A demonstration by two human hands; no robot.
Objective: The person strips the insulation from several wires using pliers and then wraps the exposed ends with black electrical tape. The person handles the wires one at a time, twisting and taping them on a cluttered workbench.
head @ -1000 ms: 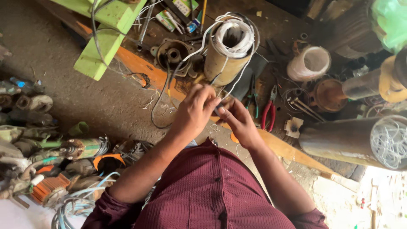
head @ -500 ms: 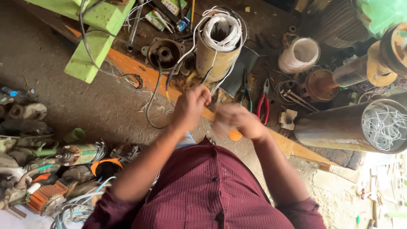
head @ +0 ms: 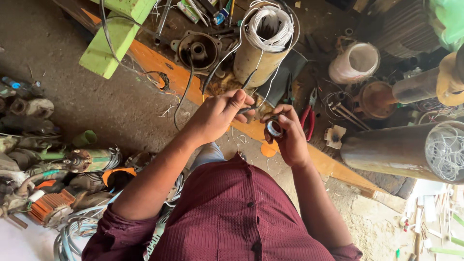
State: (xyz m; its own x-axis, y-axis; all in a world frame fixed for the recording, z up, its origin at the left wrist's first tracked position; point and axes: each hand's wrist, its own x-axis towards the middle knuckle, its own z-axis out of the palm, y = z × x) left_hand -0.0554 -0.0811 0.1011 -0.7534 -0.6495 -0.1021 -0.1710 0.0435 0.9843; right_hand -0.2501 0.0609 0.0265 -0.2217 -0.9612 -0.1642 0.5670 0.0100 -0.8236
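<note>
My left hand pinches the end of a dark wire that runs up toward a cylindrical motor stator with white windings. My right hand holds a small roll of dark insulating tape, its open centre facing up, just right of the left fingertips. The two hands sit close together above an orange plank. My maroon shirt fills the bottom of the view.
Red-handled pliers lie right of my hands. A round metal housing and a green block lie at the top. A big cylinder lies right; motor parts and a copper coil crowd the left.
My hands have drawn slightly apart, and the tape roll now shows clearly in my right hand. The view has shifted a little.
</note>
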